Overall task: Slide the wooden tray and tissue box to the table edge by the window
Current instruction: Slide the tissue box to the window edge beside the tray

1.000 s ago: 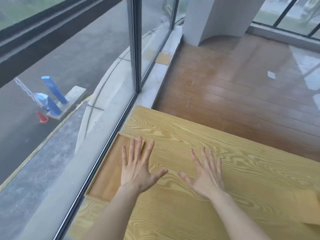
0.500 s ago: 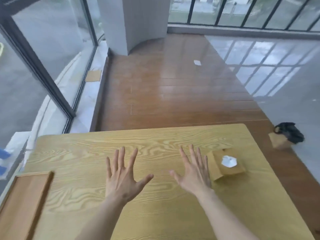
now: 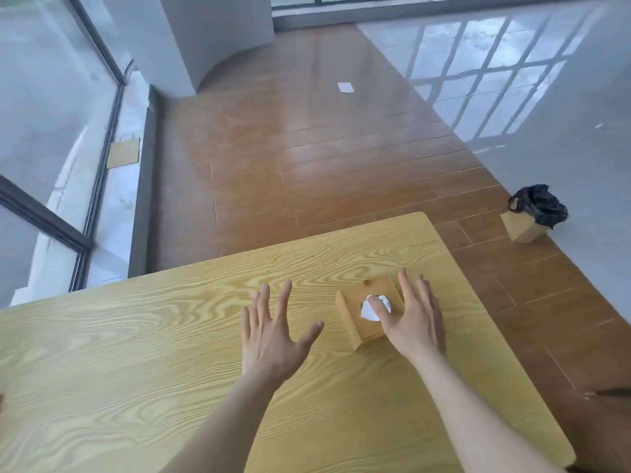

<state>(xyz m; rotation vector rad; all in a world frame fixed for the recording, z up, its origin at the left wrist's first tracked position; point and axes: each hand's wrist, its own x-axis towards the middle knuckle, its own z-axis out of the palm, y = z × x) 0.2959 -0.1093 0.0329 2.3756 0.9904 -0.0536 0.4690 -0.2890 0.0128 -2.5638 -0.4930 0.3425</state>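
A small wooden tissue box (image 3: 358,310) with a white tissue poking from its top hole sits on the light wooden table (image 3: 136,353), toward its right side. My right hand (image 3: 411,317) is spread flat over the box's right half, thumb across the tissue; whether it touches the box is unclear. My left hand (image 3: 271,331) hovers open, fingers apart, just left of the box and apart from it. The wooden tray is out of view.
A tall window (image 3: 51,131) with dark frames runs along the left, beyond the table's left end. A brown bin (image 3: 532,215) lined with a black bag stands on the wooden floor to the right. A white pillar (image 3: 211,32) rises at the back.
The view has swung right, away from the window; the tray has left the frame. Both hands have moved right, and my right hand has gone from beside the tissue box to over it.
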